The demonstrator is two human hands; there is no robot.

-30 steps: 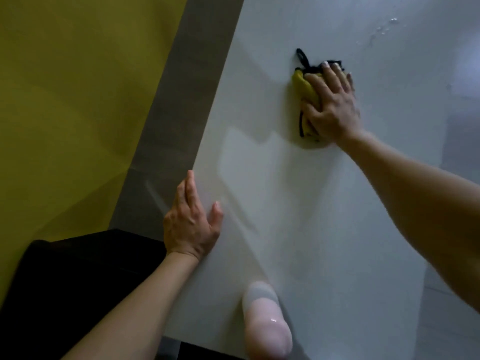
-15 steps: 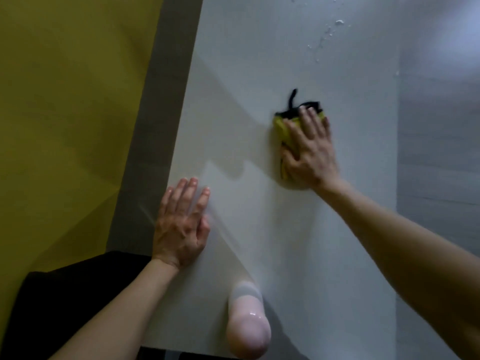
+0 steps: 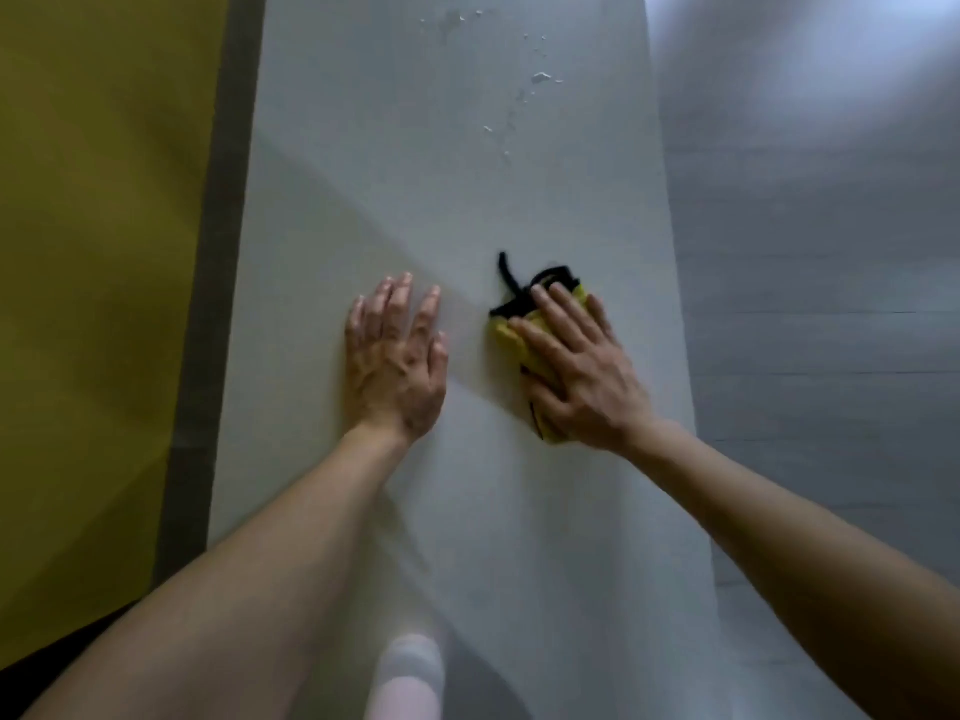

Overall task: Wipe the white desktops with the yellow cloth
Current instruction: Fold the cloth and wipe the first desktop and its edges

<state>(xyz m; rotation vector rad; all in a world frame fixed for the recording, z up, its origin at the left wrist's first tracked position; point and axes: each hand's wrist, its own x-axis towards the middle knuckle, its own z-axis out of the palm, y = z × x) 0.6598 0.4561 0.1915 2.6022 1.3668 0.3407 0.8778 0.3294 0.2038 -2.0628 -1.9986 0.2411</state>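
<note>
White desk point(image 3: 415, 163), long and narrow. Left hand point(image 3: 395, 361): fingers straight, palm flat on the bare top, holding nothing, likely a brace for leaning. Right hand point(image 3: 576, 371): fingers spread flat, pressing the folded yellow cloth point(image 3: 511, 339) to the desk near the left, so the whole pad bears down. Black cord point(image 3: 506, 275) pokes out ahead. Water drops point(image 3: 540, 77) lie well beyond, unwiped; yellow panel point(image 3: 93, 252) far left

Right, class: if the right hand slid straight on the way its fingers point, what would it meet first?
Probably only bare white desktop. The right hand, flat on the yellow cloth, points ahead and slightly left; the water drops seem right of that line.
</note>
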